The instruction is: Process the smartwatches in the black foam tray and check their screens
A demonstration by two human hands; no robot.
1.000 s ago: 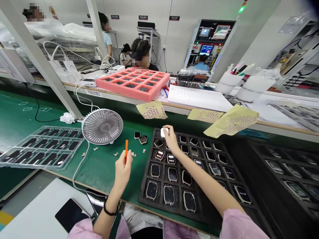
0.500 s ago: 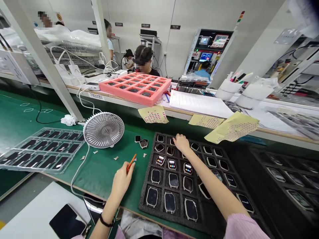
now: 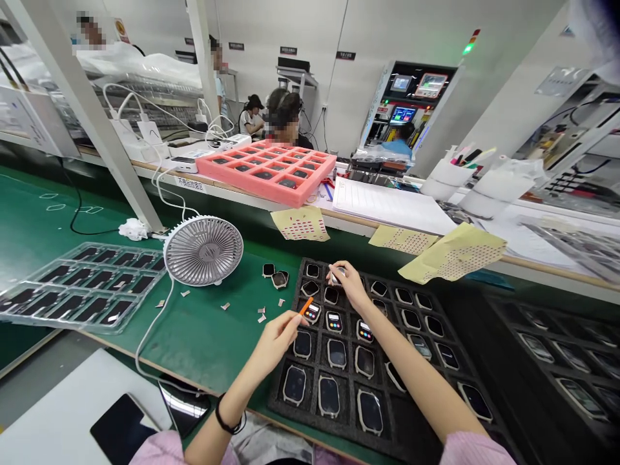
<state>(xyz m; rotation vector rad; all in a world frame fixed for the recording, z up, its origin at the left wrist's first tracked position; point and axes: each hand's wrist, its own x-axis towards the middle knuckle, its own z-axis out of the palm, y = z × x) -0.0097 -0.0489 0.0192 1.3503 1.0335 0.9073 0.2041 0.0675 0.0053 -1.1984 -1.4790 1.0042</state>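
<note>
Pinching a pale-cased watch (image 3: 338,276) in the right grip (image 3: 351,285), at the back row of the black foam tray (image 3: 405,413) on the green surface (image 3: 203,332), and clasping an orange tool (image 3: 307,305) in the left grip (image 3: 279,334), slanted over a lit watch (image 3: 312,315), cannot tell whether touching. Apparently at the step of lifting or seating that single pale-cased watch; next, likely best to hold it by the edges and bring the tool across without brushing neighbouring watches (image 3: 334,321).
</note>
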